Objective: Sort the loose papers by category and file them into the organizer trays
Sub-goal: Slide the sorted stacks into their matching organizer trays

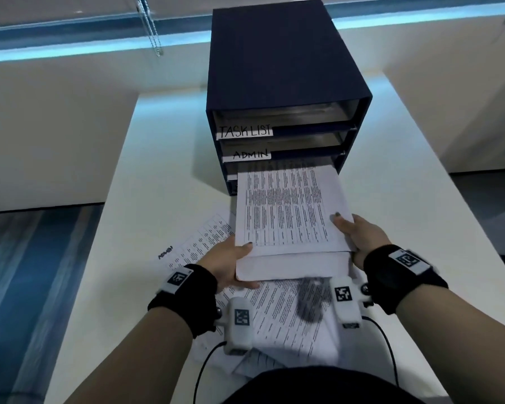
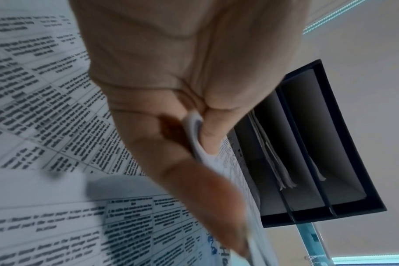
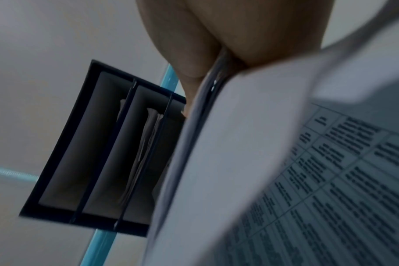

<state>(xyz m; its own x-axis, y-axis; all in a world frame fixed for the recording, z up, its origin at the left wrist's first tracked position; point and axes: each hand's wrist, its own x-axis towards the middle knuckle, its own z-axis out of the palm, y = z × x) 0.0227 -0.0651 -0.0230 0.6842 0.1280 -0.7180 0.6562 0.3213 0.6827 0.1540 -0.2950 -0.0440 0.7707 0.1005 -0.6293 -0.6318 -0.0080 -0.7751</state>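
A dark blue organizer (image 1: 277, 68) stands on the white table, its upper trays labelled TASK LIST (image 1: 245, 131) and ADMIN (image 1: 251, 154). Both hands hold a stack of printed sheets (image 1: 289, 211) whose far edge sits in the tray mouth below ADMIN. My left hand (image 1: 231, 258) grips the stack's near left corner, thumb on top. My right hand (image 1: 353, 231) pinches its right edge, thumb on top. The left wrist view shows the stack's edge (image 2: 198, 140) squeezed between thumb and fingers, with the organizer (image 2: 319, 144) beyond. In the right wrist view the held stack (image 3: 228, 144) covers part of the organizer (image 3: 98, 144).
Loose printed sheets (image 1: 286, 313) lie on the table (image 1: 391, 199) under my wrists, one marked ADMIN (image 1: 165, 252) at the left. Sheets lie inside the upper trays (image 3: 146, 153). The table's left edge drops to a blue floor (image 1: 27, 272). Cables trail from the wrist cameras.
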